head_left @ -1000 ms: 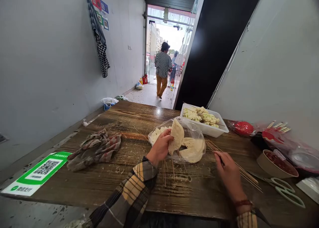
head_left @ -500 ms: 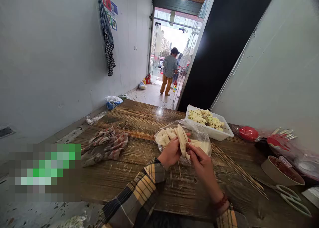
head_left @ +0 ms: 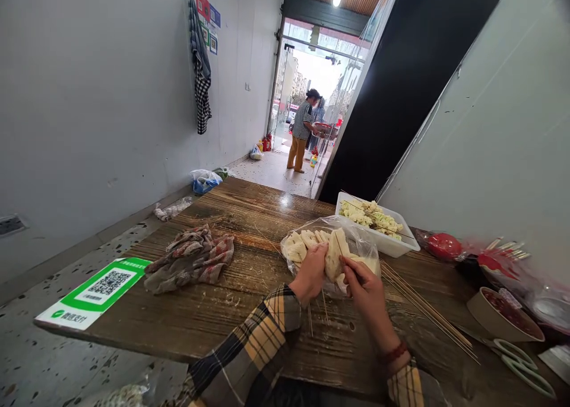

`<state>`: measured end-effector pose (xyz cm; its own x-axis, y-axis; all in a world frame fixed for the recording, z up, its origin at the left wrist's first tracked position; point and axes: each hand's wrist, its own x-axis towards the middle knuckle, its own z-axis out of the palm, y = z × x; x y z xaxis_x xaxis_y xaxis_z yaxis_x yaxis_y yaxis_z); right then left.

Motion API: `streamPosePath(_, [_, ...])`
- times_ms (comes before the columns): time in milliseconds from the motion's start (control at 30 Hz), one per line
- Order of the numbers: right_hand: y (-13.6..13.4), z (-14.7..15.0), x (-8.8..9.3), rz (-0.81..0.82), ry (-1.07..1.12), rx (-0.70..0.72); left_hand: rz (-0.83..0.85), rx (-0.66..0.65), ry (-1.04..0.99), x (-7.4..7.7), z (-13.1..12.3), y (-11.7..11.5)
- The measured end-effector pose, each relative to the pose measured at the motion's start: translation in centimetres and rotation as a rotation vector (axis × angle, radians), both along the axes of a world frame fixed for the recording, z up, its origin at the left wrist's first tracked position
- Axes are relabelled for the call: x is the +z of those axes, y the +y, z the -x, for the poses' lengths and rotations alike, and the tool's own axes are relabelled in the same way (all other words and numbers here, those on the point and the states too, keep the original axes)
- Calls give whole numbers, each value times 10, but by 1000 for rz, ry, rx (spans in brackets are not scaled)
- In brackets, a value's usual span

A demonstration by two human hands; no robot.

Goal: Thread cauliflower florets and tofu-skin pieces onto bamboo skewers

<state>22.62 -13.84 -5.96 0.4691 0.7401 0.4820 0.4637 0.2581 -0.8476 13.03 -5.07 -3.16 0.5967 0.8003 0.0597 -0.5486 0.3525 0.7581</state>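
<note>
- Over the clear plastic bag (head_left: pixel 366 241), pinches a pale, flat, bread-like piece (head_left: pixel 333 263) with the left hand (head_left: pixel 312 270).
- Pinches a thin brown skewer (head_left: pixel 339 244) against it with the right hand (head_left: pixel 365 283).
- Likely feels light, soft, tearable; best held across flat faces.

Pale cream flatbread (head_left: pixel 332 263), black-and-yellow plaid sleeve (head_left: pixel 252 343)

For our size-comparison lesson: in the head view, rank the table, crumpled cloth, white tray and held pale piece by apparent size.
1. Table
2. Crumpled cloth
3. White tray
4. Held pale piece, partly hidden
</note>
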Motion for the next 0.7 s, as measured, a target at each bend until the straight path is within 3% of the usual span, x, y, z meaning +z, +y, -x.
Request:
streamPosePath(200, [-3, -4, 3, 41, 76, 14, -76, -133, 39, 6, 6, -3])
streamPosePath(533, [-32, -8, 21, 75, -74, -105, -63, 33, -26, 5, 10, 21])
streamPosePath(700, [-41, -4, 18, 86, -121, -40, -17, 97, -30, 9, 11, 25])
